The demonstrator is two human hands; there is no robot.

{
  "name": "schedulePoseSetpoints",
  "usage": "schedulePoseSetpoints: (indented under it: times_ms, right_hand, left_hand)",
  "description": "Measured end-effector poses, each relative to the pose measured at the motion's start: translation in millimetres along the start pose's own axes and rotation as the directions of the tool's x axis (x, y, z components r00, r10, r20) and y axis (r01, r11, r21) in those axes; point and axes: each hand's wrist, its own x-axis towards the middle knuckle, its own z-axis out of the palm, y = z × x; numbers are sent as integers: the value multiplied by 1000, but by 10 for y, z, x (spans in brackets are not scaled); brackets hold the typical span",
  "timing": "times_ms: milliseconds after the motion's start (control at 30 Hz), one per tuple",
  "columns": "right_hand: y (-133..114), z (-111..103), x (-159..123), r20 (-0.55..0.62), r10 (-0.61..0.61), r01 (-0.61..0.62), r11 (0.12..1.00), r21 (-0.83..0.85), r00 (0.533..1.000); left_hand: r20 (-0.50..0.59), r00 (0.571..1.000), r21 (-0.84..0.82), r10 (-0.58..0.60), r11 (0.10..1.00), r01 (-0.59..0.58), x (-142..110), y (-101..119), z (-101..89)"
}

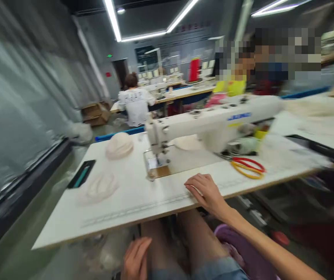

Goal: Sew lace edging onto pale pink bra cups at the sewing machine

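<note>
My right hand (205, 191) rests by the front edge of the white sewing table (132, 198), its fingers stretched out and slightly bent, with nothing visible in it. Below the tabletop, beside my legs, my left hand (137, 256) hangs loosely with its fingers extended; it looks bare, though blurred. A white sewing machine (184, 126) stands on the table just beyond my right hand. To the right of that hand lie scissors (247, 168) with red and yellow handles. A pale, rounded fabric piece (119, 145) sits left of the machine, and a pale looped strip of fabric (101, 186) lies nearer.
A black tray (82, 174) with a teal item is at the table's left end. Thread spools (244, 146) stand behind the scissors. A purple tub (242, 249) is under the table on the right. A person in a white shirt (134, 103) sits ahead.
</note>
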Motion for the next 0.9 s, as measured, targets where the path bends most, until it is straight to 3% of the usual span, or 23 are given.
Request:
schedulePoseSetpoints:
  times_ms: [67, 167, 267, 367, 467, 567, 667, 900]
  right_hand:
    - [-166, 220, 238, 102, -119, 112, 991, 72, 988]
    - [-335, 511, 597, 218, -250, 223, 965, 141, 943]
    - [-470, 744, 883, 287, -268, 210, 953, 217, 920]
    - [-579, 984, 1119, 352, -221, 107, 943, 315, 910]
    - [-671, 1278, 1335, 391, -209, 44, 919, 391, 896]
    - [-752, 1581, 1491, 402, -224, 32, 902, 431, 888]
    - [-800, 1787, 1543, 421, -236, 27, 895, 445, 876]
    - [-744, 1804, 1452, 447, -143, -75, 898, 434, 883]
  left_hand:
    - [-78, 997, 54, 4, 999, 0, 51, -179, -154]
    - [-212, 977, 124, 22, 992, 5, 396, -492, -442]
    - [-244, 963, 199, -115, 966, 166, 791, -889, -746]
    - [-49, 925, 212, -378, 901, 379, 1000, -1326, -943]
    - [118, 888, 202, -444, 886, 417, 1009, -1630, -998]
    - [161, 863, 203, -478, 872, 445, 977, -1694, -969]
    - [168, 856, 202, -488, 867, 455, 1017, -1610, -910]
    - [244, 815, 136, -526, 851, 508, 1159, -1578, -802]
